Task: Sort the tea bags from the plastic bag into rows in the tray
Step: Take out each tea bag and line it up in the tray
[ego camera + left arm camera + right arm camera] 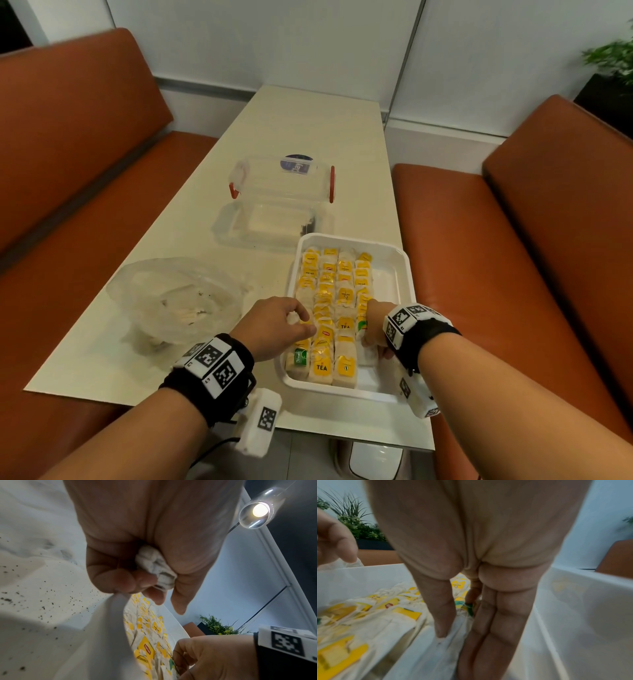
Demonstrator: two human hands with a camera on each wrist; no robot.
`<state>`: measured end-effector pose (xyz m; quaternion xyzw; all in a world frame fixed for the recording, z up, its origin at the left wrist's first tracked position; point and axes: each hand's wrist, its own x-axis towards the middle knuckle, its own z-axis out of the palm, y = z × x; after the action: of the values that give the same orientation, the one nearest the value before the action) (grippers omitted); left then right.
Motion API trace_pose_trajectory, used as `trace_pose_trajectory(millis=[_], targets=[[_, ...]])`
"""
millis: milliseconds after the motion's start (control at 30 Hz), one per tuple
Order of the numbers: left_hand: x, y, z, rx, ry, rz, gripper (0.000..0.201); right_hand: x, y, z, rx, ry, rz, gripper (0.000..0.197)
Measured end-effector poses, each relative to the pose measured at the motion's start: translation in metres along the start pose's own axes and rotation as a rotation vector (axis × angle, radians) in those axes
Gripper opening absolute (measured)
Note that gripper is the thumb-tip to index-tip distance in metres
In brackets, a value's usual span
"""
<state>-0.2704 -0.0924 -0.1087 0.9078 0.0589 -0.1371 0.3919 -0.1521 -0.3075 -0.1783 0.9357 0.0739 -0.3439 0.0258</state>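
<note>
The white tray point(401, 274) lies at the table's near right, holding several rows of tea bags point(344, 296), mostly with yellow tags. My left hand point(286, 323) hovers over the tray's left rim, its fingers curled round a crumpled white tea bag point(154, 566). Inside the tray at the near end of the rightmost row, my right hand point(375, 341) points its fingers down. Its thumb and straight fingers point(496, 628) pinch a white tea bag point(443, 654) lying on the tray floor. The plastic bag point(174, 305) sits crumpled to the left, with a few pale pieces inside.
Behind the tray stand a clear plastic box point(274, 224) and its lid with red clips point(284, 178). Dark tea crumbs dot the cream table point(308, 130). Orange benches point(496, 274) flank both sides. The tray's right strip is bare.
</note>
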Motion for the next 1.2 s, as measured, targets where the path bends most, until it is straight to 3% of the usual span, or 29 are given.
trace_pose_trajectory(millis=[200, 300, 400, 467, 567, 733, 833, 933, 1200], targets=[[0.001, -0.004, 0.002, -0.042, 0.016, 0.008, 0.020, -0.056, -0.019, -0.028, 0.085, 0.028, 0.013, 0.061], [0.000, 0.002, 0.000, -0.568, 0.035, -0.108, 0.037, -0.081, -0.024, -0.048, 0.097, 0.210, -0.070, 0.046], [-0.004, 0.014, -0.004, -1.208, -0.120, -0.312, 0.049, -0.107, -0.035, -0.058, 0.213, 0.414, -0.319, 0.027], [-0.006, 0.018, -0.004, -1.400, -0.206, -0.362, 0.054, -0.126, -0.047, -0.060, 0.291, 0.443, -0.484, 0.018], [-0.007, 0.018, -0.001, -1.400, -0.238, -0.332, 0.059, -0.142, -0.057, -0.057, 0.367, 0.445, -0.570, 0.020], [-0.013, 0.026, 0.006, -1.178, -0.154, -0.234, 0.063, -0.142, -0.064, -0.053, 0.411, 0.428, -0.510, 0.032], [-0.015, 0.028, 0.011, -1.159, -0.138, -0.214, 0.055, -0.141, -0.066, -0.052, 0.432, 0.414, -0.523, 0.019], [-0.015, 0.025, 0.015, -1.209, -0.145, -0.255, 0.051, -0.144, -0.064, -0.054, 0.456, 0.414, -0.557, 0.007], [-0.014, 0.024, 0.022, -1.325, -0.064, -0.353, 0.044, -0.153, -0.054, -0.060, 0.478, 0.451, -0.583, 0.007]])
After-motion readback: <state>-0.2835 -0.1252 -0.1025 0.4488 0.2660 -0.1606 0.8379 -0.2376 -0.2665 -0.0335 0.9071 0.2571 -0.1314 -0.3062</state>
